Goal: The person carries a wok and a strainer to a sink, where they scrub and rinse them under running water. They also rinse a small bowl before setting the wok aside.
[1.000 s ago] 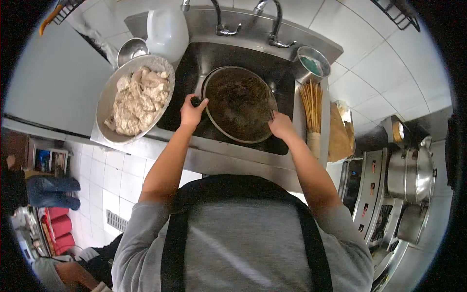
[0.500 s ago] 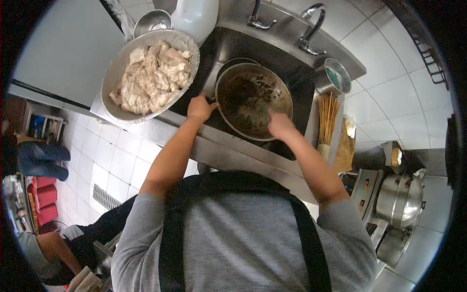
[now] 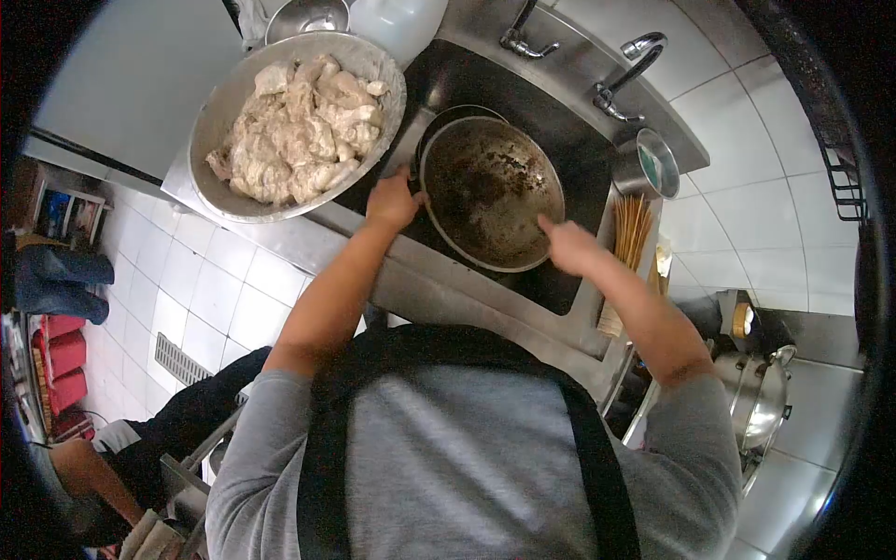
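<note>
1. The pan (image 3: 492, 196) is sitting in the dark sink (image 3: 581, 187), its scorched, patchy inside facing up; a thin dark rim is showing just behind its upper left edge.
2. The left hand (image 3: 394, 203) is clasping the pan at its left edge, the thumb lying against the rim.
3. The right hand (image 3: 571, 247) is staying apart from the left, reaching over the pan's right rim with a finger pointing inward; it is blurring, so whether it is gripping cannot be told.
4. Left of the sink, a big bowl (image 3: 390, 101) is holding pale raw meat (image 3: 294, 135), with a small bowl (image 3: 308, 17) and a jug (image 3: 401, 23) standing behind it.
5. Two taps (image 3: 621, 96) are rising behind the sink.
6. On the right, a tin (image 3: 630, 171) is holding something green, and a bundle of skewers (image 3: 632, 229) is lying just beside it.
7. At lower left, a co-worker's arm (image 3: 98, 476) is reaching toward a cloth (image 3: 152, 539).
</note>
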